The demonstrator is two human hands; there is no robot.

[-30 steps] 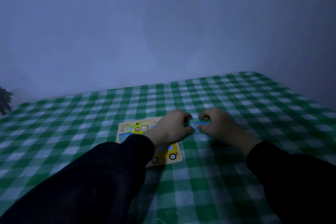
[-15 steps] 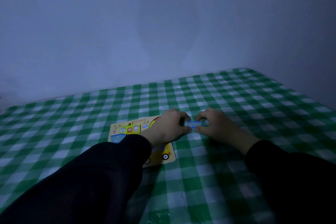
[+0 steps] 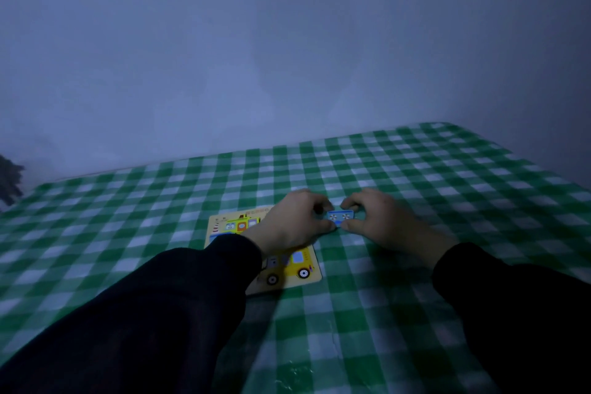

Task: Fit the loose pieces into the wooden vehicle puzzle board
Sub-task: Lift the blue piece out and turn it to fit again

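A wooden vehicle puzzle board [image 3: 315, 277] lies flat on the green checked tablecloth, with yellow vehicles printed on it; my left forearm hides its middle. Just right of the board's far corner, a small blue puzzle piece [image 3: 341, 217] with two round white marks is pinched between both hands. My left hand [image 3: 295, 223] grips its left end with thumb and fingers. My right hand [image 3: 379, 217] grips its right end the same way. The piece sits low over the cloth, beside the board rather than over it.
The green and white checked tablecloth [image 3: 415, 313] covers the table, which ends at a plain wall behind. A dark leafy shape [image 3: 9, 179] shows at the far left edge. Both sleeves are black.
The camera view has shifted slightly. Both hands have kept hold of the blue piece, and its face is a little more exposed between the fingers.
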